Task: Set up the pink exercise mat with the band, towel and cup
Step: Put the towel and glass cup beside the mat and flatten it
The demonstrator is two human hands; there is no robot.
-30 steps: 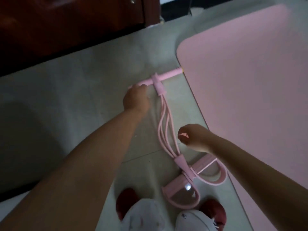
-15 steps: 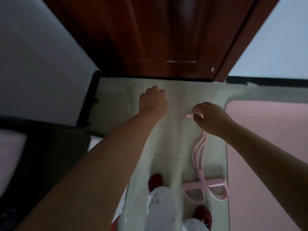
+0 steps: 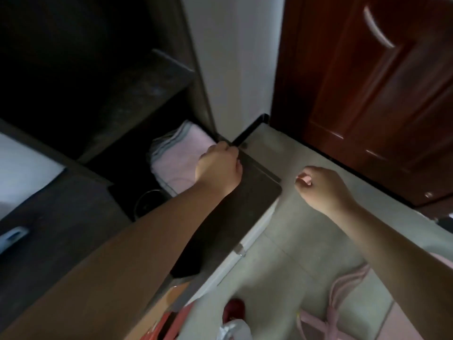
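Upper right, the door [image 3: 367,99] is glossy reddish wood with a metal handle [image 3: 377,28]. The folded towel [image 3: 176,160] at centre left is soft pink cloth; the floor [image 3: 289,217] is smooth, matt tile.

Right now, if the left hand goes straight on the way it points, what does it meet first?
Probably the folded pink towel on the dark shelf: the left hand hovers at its right edge. Depth is unclear, so it may already touch.

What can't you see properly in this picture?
- Head view: left hand's fingertips, hidden behind its own knuckles, so whether it touches the towel can't be told.
- Cup: dark, partly behind the left forearm; its contents can't be seen.
- Band: blurred, covered by the right arm and cut off by the bottom edge.
- Right hand: curled; what is pink at its fingertips can't be told.
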